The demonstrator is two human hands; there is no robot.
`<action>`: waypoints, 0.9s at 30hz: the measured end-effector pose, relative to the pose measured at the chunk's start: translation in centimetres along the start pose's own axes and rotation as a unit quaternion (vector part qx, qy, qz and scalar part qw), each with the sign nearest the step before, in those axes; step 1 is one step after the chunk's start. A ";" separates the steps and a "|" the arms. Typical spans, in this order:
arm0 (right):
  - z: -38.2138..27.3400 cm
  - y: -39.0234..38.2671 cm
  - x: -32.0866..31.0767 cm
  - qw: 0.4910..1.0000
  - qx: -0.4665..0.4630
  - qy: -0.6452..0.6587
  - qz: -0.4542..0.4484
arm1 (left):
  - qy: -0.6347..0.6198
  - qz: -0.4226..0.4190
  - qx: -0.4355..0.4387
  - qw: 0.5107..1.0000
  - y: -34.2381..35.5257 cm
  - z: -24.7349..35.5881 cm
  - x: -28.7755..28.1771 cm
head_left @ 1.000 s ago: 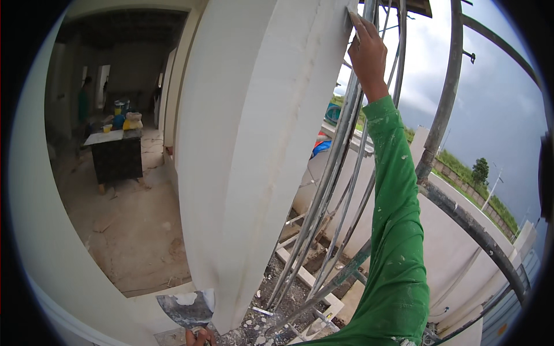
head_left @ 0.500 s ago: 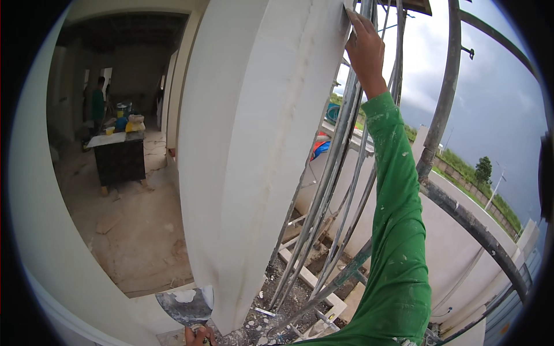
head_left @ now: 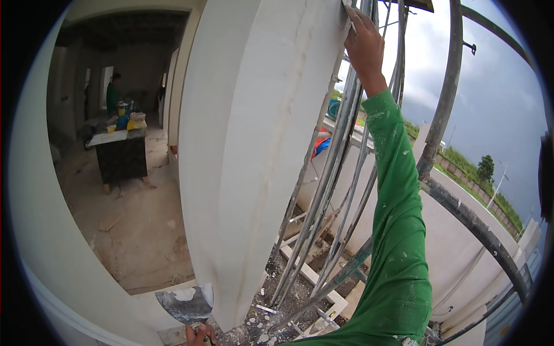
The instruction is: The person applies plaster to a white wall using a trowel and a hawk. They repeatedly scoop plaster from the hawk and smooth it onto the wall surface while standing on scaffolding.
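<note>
Only 1 view, from a camera on the person's head. It looks ahead and down, very close to the white column [head_left: 254,150], with a room on the left and open sky past the scaffold poles [head_left: 340,173] on the right

R hand [head_left: 365,49] up at top corner of white column [head_left: 254,155], hemmed in: column face to its left, scaffold pipes [head_left: 340,167] touching close on right. Gap column–pipes narrow, widens lower down. Thick diagonal pipe [head_left: 479,230] crosses behind R arm. L hand [head_left: 199,334] low w/ trowel [head_left: 186,304], column base just beside. Open room to left: floor [head_left: 133,230] bare up to dark surface [head_left: 121,158], well apart.
</note>
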State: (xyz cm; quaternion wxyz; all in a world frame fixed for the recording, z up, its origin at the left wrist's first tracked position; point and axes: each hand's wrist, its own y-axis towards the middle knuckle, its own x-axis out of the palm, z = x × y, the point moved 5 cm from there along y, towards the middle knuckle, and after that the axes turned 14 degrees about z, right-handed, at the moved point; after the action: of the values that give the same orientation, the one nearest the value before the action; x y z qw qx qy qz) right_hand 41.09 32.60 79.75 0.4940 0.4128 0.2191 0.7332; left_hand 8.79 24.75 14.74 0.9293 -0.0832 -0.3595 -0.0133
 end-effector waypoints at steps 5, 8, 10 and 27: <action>1.1 -0.1 0.2 1.000 -0.004 0.014 -0.018 | 0.116 0.043 -0.054 0.991 -0.7 -0.3 -0.6; 0.5 0.0 0.1 1.000 -0.020 -0.010 -0.008 | 0.094 0.032 -0.024 0.995 -0.5 -0.6 -0.8; 0.6 1.6 0.4 1.000 -0.006 -0.009 -0.007 | 0.106 0.068 -0.051 0.991 -0.9 0.0 0.0; 0.6 -3.6 -1.0 0.999 -0.019 -0.037 -0.015 | 0.118 0.134 -0.069 0.981 -2.6 -0.4 -2.3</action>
State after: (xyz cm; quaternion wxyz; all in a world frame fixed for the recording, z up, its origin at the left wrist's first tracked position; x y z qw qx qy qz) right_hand 43.72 33.08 77.09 0.5203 0.4266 0.1925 0.7143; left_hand 7.10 22.03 13.31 0.9505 -0.1929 -0.2311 0.0771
